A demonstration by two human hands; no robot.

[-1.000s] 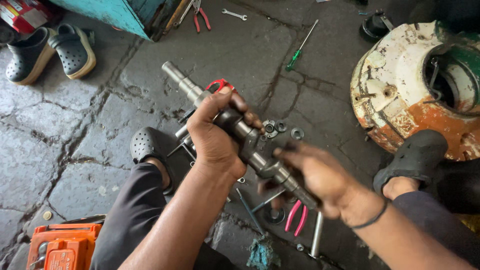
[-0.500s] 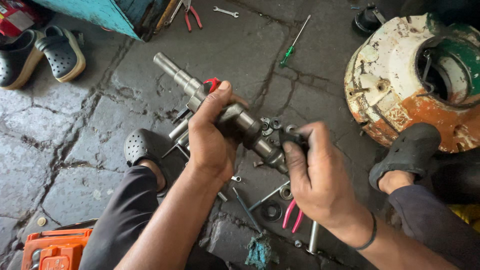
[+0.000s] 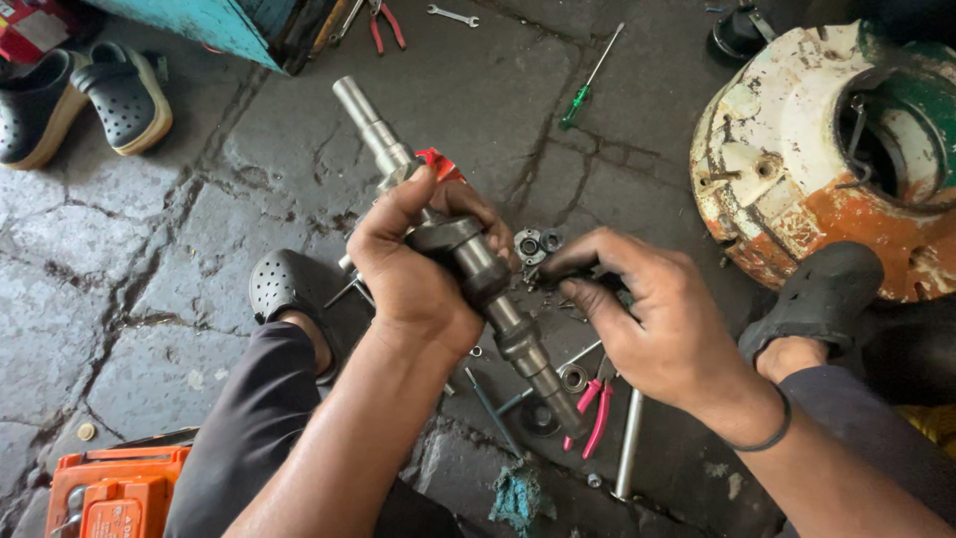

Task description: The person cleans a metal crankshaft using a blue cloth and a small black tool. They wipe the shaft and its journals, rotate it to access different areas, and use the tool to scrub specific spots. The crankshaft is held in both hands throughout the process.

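My left hand [image 3: 413, 264] is closed around the middle of a long greasy metal shaft [image 3: 518, 334] that runs from upper left to lower right above the stone floor. The shaft's bright stepped end [image 3: 363, 115] sticks out past my fingers. My right hand [image 3: 647, 319] is just right of the shaft, its fingertips pinched on a small dark part beside it; what the part is cannot be made out. Small bearings and rings [image 3: 536, 244] lie on the floor between my hands.
Pink-handled pliers [image 3: 593, 413], a steel rod [image 3: 629, 443] and loose washers lie under the shaft. A rusty white and orange motor housing [image 3: 817, 159] stands at right. A green screwdriver [image 3: 590, 80], a spanner [image 3: 453, 15], dark clogs [image 3: 85, 95] and an orange case [image 3: 115, 493] surround me.
My right hand slid up from the shaft's lower end to the floor parts beside its middle. The left hand kept its grip, and the view shifted a little.
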